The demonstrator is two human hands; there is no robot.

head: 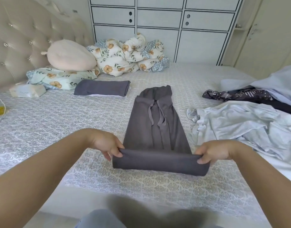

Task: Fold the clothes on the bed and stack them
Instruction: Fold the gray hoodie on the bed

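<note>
I see the grey trousers (155, 127) lying lengthwise down the middle of the bed (47, 116), waistband and drawstring toward the far edge, the leg end toward the near edge. That near end is folded up into a thick band running crosswise. My left hand (107, 143) holds the band's left end, thumb on top and fingers curled under the fabric; my right hand (213, 151) holds the right end the same way. So each grip is closed on the trousers, and the folded band sits slightly raised at its upper edge while its lower edge lies on the bedspread.

Further toward the headboard side, left of the trousers' waistband and apart from it, a folded grey garment (102, 90) lies flat on top of something white, of which only a thin edge shows. Along the right edge of the bed there is a loose heap: a pale blue garment (243, 125) with a ruffled hem close to the trousers' right side, and behind it a dark patterned garment (236, 95).

At the far left corner a floral pillow (59, 79) carries a round cream cushion (70, 55), with a crumpled floral quilt (128, 55) beside them. A tissue pack (27, 91) rests near the left edge.
</note>
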